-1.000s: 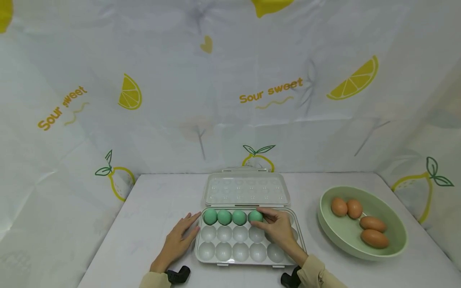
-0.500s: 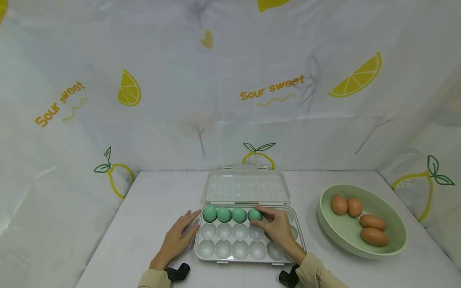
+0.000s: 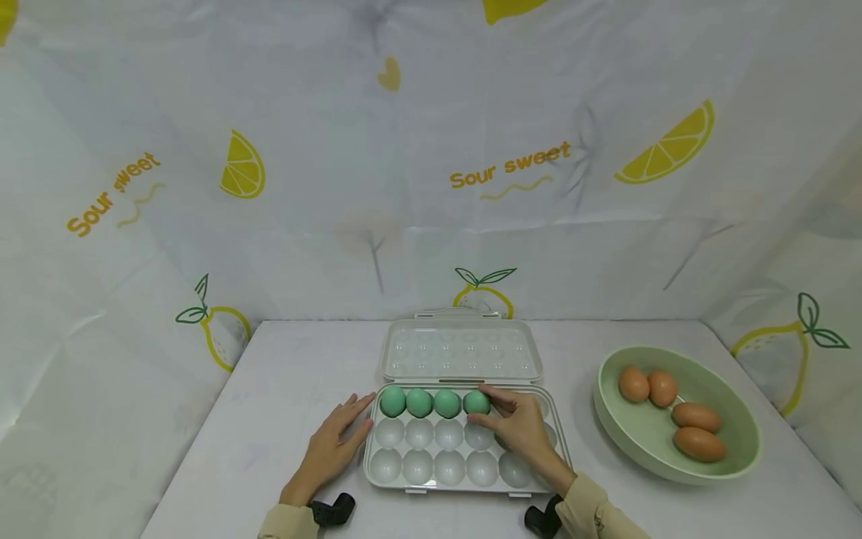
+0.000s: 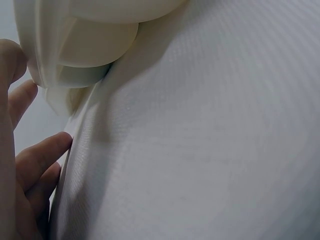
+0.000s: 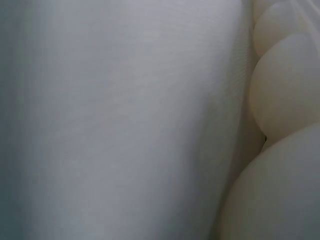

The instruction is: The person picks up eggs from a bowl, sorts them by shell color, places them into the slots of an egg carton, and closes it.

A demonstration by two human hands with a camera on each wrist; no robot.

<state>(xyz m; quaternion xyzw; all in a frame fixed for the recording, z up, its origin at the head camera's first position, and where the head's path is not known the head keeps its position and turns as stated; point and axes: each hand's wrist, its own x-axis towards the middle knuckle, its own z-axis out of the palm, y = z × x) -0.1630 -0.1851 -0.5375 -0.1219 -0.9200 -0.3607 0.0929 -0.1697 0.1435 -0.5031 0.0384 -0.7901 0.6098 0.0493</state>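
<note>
A pale plastic egg box lies with its lid folded back behind it. Three green eggs sit in the cups of its back row, at the left. Beside them, my right hand pinches another green egg between thumb and fingers, down in its cup. Fairly straight fingers of my left hand touch the box's left edge; in the left wrist view, fingertips meet its rim. Only the rounded underside of the cups and the white cloth show in the right wrist view, the hand being out of sight.
To the right of the box stands a light green bowl with several brown eggs in it. Box and bowl rest on a white-covered table. A lemon-printed white sheet hangs behind and at the sides.
The head view has shifted slightly. Both hands keep their places, the left at the box's edge and the right on the same green egg.
</note>
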